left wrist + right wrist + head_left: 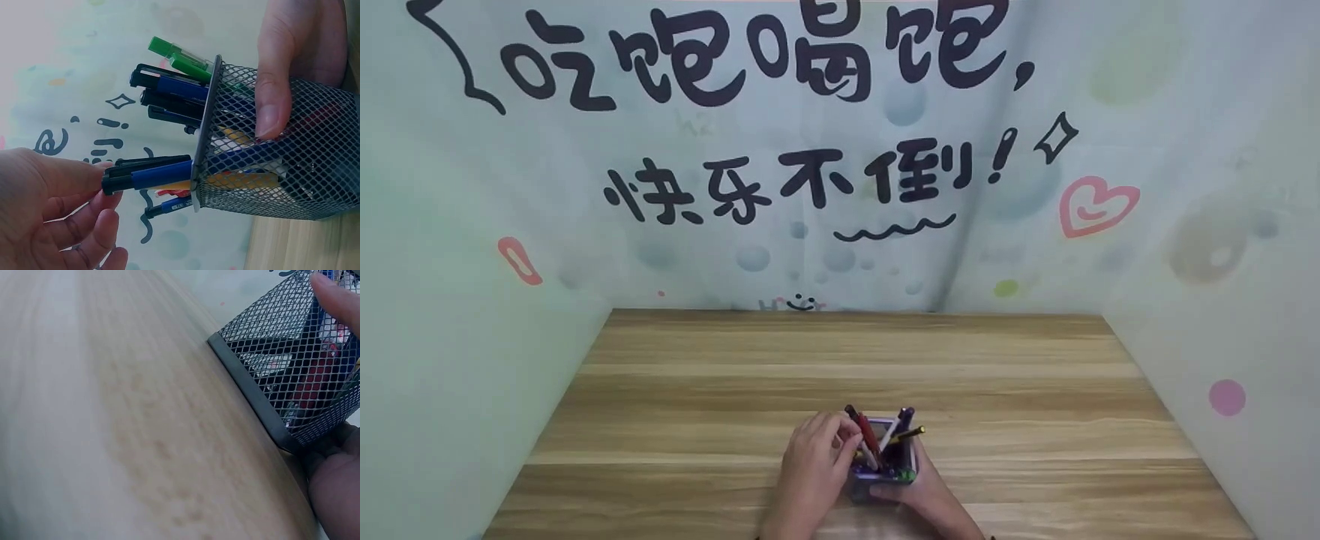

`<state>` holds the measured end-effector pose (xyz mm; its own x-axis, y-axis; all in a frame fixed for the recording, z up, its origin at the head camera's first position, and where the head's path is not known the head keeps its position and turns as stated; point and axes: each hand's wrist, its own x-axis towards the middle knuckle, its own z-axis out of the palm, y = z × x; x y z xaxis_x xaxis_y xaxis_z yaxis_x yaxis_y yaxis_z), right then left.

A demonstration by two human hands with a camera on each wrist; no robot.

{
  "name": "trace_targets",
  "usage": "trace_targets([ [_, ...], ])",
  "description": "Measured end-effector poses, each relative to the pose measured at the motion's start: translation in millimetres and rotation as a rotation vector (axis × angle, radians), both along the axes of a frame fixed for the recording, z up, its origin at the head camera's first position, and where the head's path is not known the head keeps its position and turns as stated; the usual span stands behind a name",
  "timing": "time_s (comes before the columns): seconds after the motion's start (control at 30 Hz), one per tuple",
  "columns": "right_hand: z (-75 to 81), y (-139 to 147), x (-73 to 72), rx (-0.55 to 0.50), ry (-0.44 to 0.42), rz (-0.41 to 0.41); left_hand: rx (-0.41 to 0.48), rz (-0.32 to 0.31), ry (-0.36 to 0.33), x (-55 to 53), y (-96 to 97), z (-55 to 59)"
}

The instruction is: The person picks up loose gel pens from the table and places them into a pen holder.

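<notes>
My right hand (928,493) grips a dark mesh pen holder (864,489), its thumb lying across the mesh in the left wrist view. Several pens and markers poke out of the holder's mouth. My left hand (815,459) is at the holder's left side. Its fingertips pinch the end of a blue pen with a black clip (160,175), whose other end is inside the holder. Beside that pen stand a green pen (188,64) and other dark blue pens (177,85). A red pen (868,433) and a yellow-and-black pencil (907,435) lean out in the head view.
The holder is over a wood-grain table (697,405), near its front. Behind the table hangs a pale printed backdrop (780,262) with black lettering, and pale panels flank both sides. In the right wrist view, the holder's bottom edge (253,396) is close to the tabletop.
</notes>
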<state>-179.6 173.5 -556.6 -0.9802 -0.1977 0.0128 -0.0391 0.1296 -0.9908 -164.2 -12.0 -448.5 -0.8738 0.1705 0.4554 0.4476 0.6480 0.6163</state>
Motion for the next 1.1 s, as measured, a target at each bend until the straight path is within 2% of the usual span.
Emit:
trace_targets([
  [0.17, 0.8, 0, -0.5, -0.011, -0.002, 0.004, 0.005, 0.041, -0.015, -0.8, -0.6, -2.1],
  [0.23, 1.3, -1, -0.6, -0.026, -0.001, 0.01, 0.033, 0.03, -0.03, -1.3, -3.9, -4.4],
  [0.3, 1.5, -1, -0.5, -0.027, 0.003, 0.008, 0.09, -0.007, -0.062, -3.4, -8.9, -9.0],
  [0.37, 1.5, -1, -0.3, -0.026, 0.004, 0.008, 0.153, -0.061, -0.115, -6.8, -15.5, -14.7],
  [0.43, 1.2, -1, 0.1, -0.012, 0.001, 0.003, 0.174, -0.125, -0.189, -11.1, -23.2, -22.0],
  [0.63, 0.3, 1, 0.0, -0.011, -0.01, 0.01, 0.152, -0.437, -0.492, -18.4, -37.6, -48.1],
  [0.7, 0.5, 1, -0.5, -0.026, -0.004, 0.022, 0.158, -0.493, -0.532, -20.0, -34.1, -57.8],
  [0.8, 1.1, 2, -0.9, -0.04, 0.003, 0.04, 0.164, -0.479, -0.51, -22.9, -24.9, -71.3],
  [0.93, 0.3, 3, -0.8, -0.037, -0.027, 0.043, 0.168, -0.392, -0.44, -27.1, -17.5, -86.1],
  [1.1, -0.9, 5, 0.8, -0.067, -0.089, 0.026, 0.223, -0.295, -0.412, -31.9, -14.5, -95.2],
])
